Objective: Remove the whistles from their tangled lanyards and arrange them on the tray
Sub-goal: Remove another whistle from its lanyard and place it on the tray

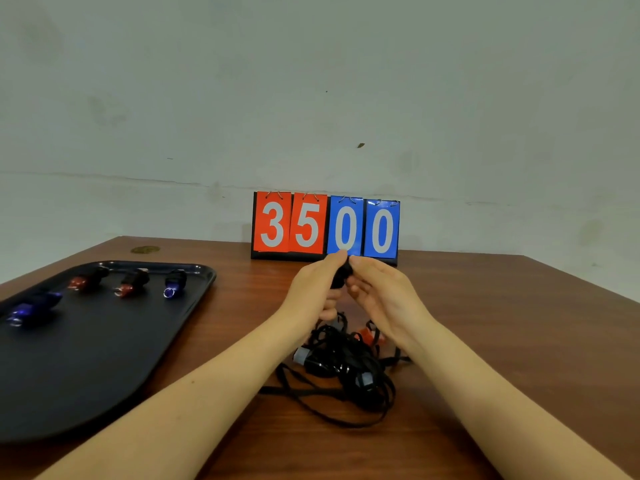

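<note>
Both of my hands are raised over the table's middle, pinching a black whistle (342,274) between them. My left hand (316,289) grips it from the left, my right hand (377,292) from the right. Below the hands lies a tangle of black lanyards (346,372) with a red whistle (367,335) and dark ones partly buried in it. A black tray (104,341) on the left carries several whistles in a row: a blue one (33,308), two red ones (86,280) (131,284), and another blue one (175,284).
A flip scoreboard (325,227) reading 35 and 00 stands at the table's back edge against the wall. The brown wooden table (519,341) stretches to the right. A small stain (145,250) marks the far left corner.
</note>
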